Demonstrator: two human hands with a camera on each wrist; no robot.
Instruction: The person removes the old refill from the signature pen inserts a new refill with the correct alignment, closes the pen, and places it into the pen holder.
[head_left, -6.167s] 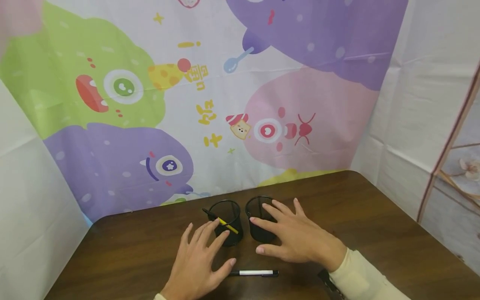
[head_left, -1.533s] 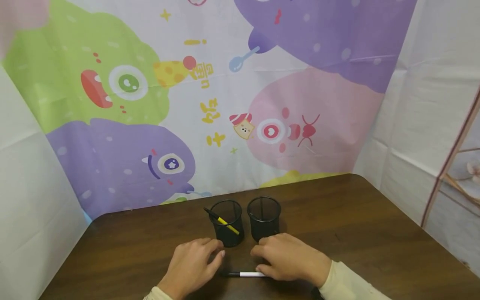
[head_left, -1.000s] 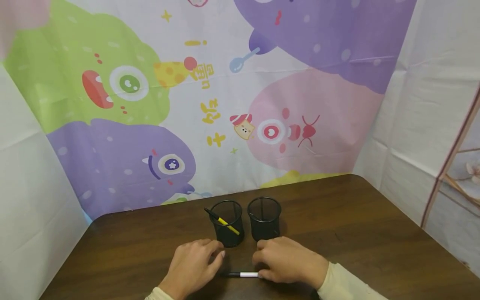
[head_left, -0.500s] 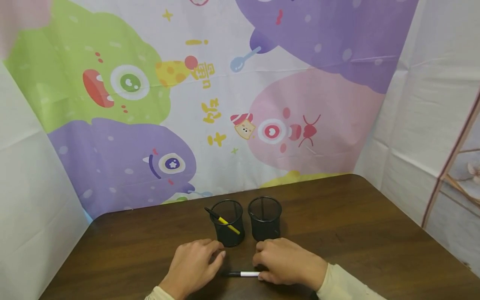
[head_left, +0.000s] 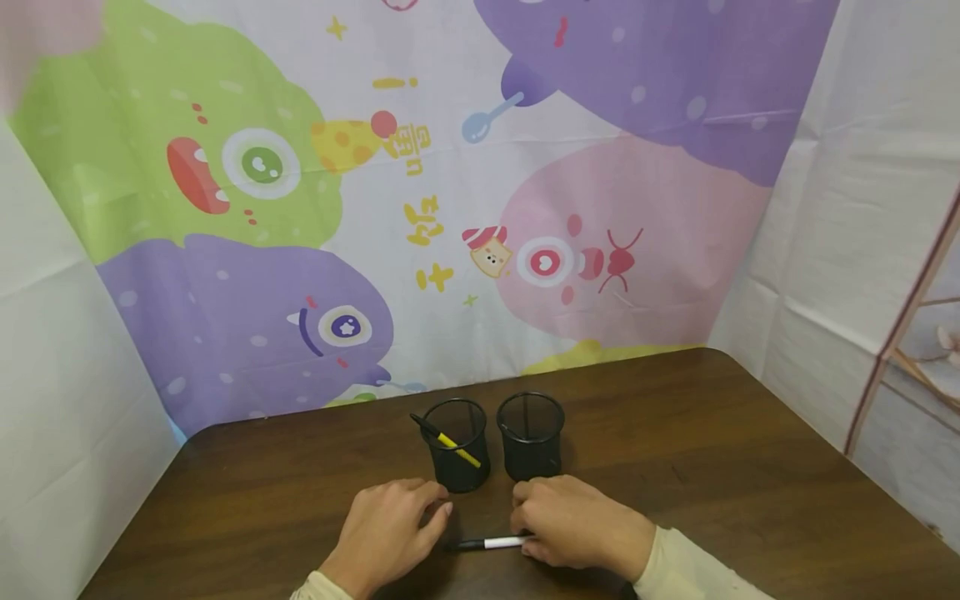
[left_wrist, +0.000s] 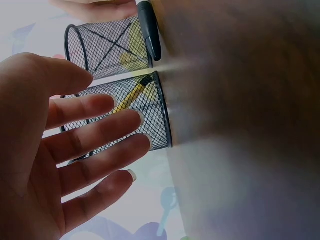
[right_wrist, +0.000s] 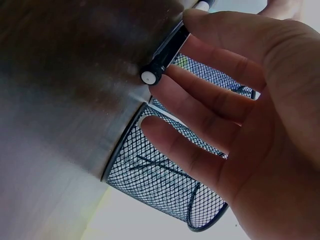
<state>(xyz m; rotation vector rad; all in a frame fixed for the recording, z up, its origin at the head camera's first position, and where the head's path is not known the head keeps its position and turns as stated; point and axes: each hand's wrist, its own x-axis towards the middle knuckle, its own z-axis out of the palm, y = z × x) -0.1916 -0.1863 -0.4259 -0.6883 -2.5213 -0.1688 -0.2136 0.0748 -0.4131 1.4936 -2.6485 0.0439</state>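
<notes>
My right hand (head_left: 577, 523) pinches the white barrel end of a black-and-white pen (head_left: 504, 542) between thumb and fingers, low over the table. In the right wrist view the thumb presses on the pen (right_wrist: 172, 47) near its round end, with the other fingers behind it. The pen's black end points toward my left hand (head_left: 390, 529), which rests in front of the left mesh pen cup (head_left: 459, 471), fingers loosely bent and palm holding nothing. A yellow-and-black pen (head_left: 457, 447) leans inside that cup. Just beyond my right hand stands a second black mesh pen cup (head_left: 531, 454).
The brown wooden table (head_left: 712, 450) carries both cups side by side near its middle. Behind it hangs a cartoon-printed cloth (head_left: 450, 333), with pale cloth (head_left: 787, 250) on the right side and more on the left.
Both hands have come down from spread positions near the cups. My right hand has taken hold of the black-and-white pen, which has just shifted slightly, its right end higher. My left hand stays still lately.
</notes>
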